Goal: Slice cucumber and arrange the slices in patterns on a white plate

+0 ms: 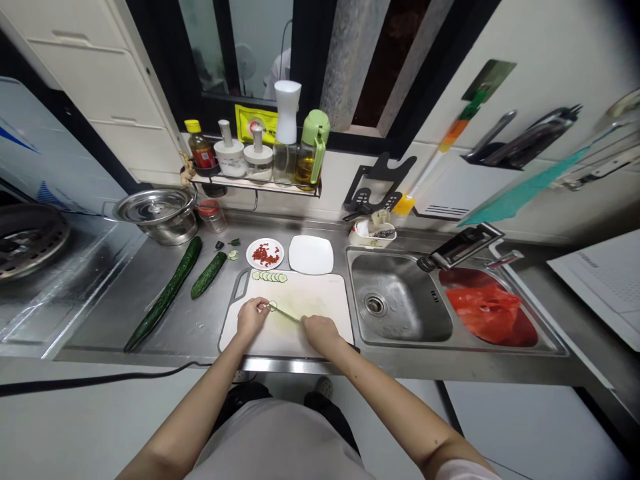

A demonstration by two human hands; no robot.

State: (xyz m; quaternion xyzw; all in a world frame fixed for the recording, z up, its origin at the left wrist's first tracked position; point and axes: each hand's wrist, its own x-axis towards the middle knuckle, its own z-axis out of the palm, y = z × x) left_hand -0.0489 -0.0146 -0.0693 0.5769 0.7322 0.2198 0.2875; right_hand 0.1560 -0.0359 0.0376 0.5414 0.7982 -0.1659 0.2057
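Over the white cutting board [300, 343], my right hand [320, 331] is closed around the handle end of a thin knife [287, 313], whose narrow blade points left. My left hand [251, 317] pinches near the blade's tip, where a round cucumber slice [273, 305] shows at its fingertips. Along the board's far edge lies an overlapping row of cucumber slices [269, 276]. Just beyond it stand a small plate of chopped red pieces [265, 254] and a bare white square plate [311, 255]. My palms hide most of the knife's handle.
To the left lie a long cucumber [165, 293] and a shorter cut cucumber [209, 275], with small cucumber scraps [233, 255] nearby. A lidded steel pot [163, 213] stands behind. On the right is the sink [400, 300], with a red plastic bag [485, 313] in its second basin. Bottles fill the wall rack [260, 183].
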